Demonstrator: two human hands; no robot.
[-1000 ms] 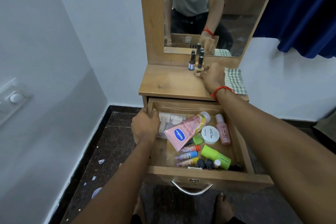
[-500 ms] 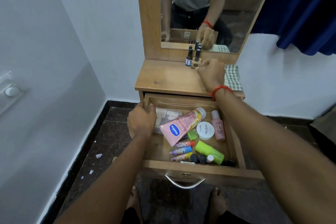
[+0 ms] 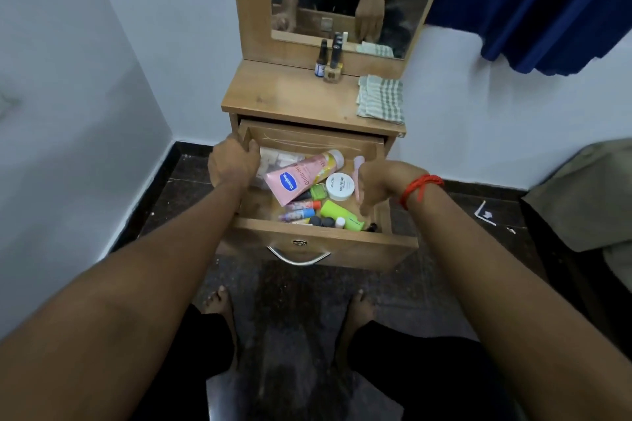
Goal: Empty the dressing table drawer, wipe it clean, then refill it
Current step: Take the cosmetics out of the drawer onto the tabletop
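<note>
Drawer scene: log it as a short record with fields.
drawer: open wooden drawer, not yet emptied
contents: pink plastic lotion tube, white round jar, lime-green bottle, small tubes
left hand: grips drawer's left wall
right hand: above the drawer's right side, fingers pointing down, holding nothing
tabletop: green checked cloth, small dark-capped bottles
</note>
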